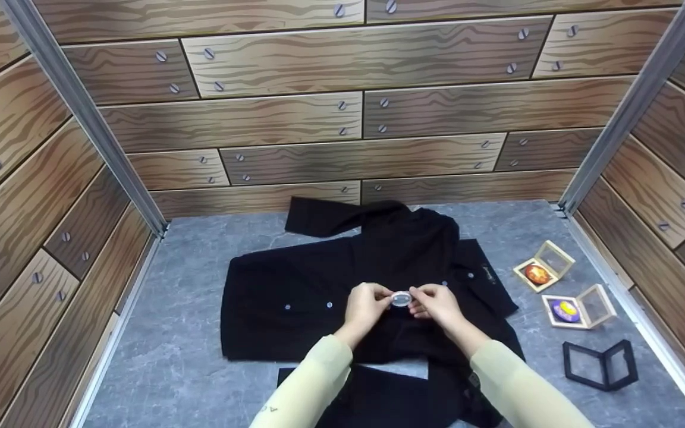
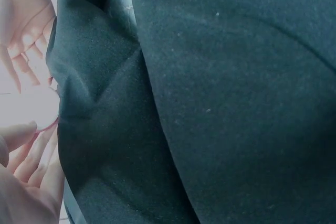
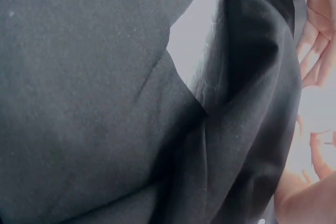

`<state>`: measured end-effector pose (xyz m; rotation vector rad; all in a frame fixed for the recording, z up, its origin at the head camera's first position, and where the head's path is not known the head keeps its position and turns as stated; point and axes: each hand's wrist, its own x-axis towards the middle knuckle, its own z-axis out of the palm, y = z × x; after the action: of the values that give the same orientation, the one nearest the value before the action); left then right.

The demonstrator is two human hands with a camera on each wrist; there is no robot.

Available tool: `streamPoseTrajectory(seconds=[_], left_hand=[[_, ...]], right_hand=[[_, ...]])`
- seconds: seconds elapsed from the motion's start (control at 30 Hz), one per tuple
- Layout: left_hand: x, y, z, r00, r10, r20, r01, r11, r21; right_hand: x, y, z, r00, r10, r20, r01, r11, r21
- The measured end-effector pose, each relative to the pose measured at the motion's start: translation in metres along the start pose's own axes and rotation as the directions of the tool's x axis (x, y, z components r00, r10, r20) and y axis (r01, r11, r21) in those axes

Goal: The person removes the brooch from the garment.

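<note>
Over the middle of a black jacket (image 1: 295,333), my two hands hold a small round badge (image 1: 401,298) between them. Its silvery back faces up in the head view. The left hand (image 1: 366,304) pinches its left edge with thumb and fingertips; the right hand (image 1: 436,304) pinches the opposite edge. In the left wrist view the badge (image 2: 39,106) is a washed-out pale disc with a reddish rim. Dark cloth (image 3: 79,103) fills most of the right wrist view, where the hands are overexposed and cut off at the edge.
To the right lie two open wooden cases, one with an orange badge (image 1: 537,274), one with a purple and yellow badge (image 1: 566,310). Nearer is an open black frame (image 1: 601,365). Wood-patterned walls (image 1: 348,65) enclose the grey table (image 1: 158,339).
</note>
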<state>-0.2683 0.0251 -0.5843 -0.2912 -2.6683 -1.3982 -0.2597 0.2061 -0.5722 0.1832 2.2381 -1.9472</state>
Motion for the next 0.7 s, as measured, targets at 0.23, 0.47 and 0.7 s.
streamPoseTrajectory(seconds=[0.23, 0.47, 0.7], left_hand=[[-0.0022, -0.0001, 0.0000, 0.999, 0.000, -0.039, 0.001, 0.999, 0.039], [-0.0034, -0.0015, 0.0002, 1.000, -0.008, -0.017, 0.008, 1.000, 0.013], [-0.0042, -0.0018, 0.0016, 1.000, -0.005, -0.025, 0.005, 1.000, -0.023]], right_hand=[[-0.0007, -0.0005, 0.0023, 1.000, 0.007, -0.020, -0.007, 1.000, 0.003], [0.0012, 0.0026, 0.0015, 1.000, 0.003, -0.003, -0.003, 1.000, 0.007], [0.0020, 0.0043, 0.0017, 1.000, -0.022, 0.003, 0.022, 1.000, 0.002]])
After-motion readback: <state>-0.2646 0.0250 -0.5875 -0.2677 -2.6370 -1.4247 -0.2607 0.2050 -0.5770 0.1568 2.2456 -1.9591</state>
